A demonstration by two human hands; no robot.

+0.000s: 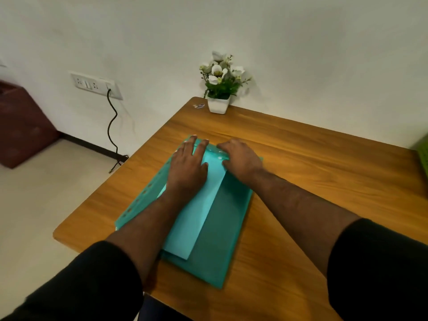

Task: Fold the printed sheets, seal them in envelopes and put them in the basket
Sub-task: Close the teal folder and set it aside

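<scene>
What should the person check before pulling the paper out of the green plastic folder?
1. Teal plastic folder lies flat on the wooden table: ok.
2. Left hand presses flat on the folder: ok.
3. Right hand grips the folder's far edge: ok.
4. Pale folded sheet fully out of the sleeve: cannot tell.
5. Green perforated basket within view at the right edge: ok.
6. Envelopes in sight: not ok.

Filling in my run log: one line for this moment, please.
left hand: flat on sheet | right hand: pinching sheet's far end | sheet: on folder | table
</scene>
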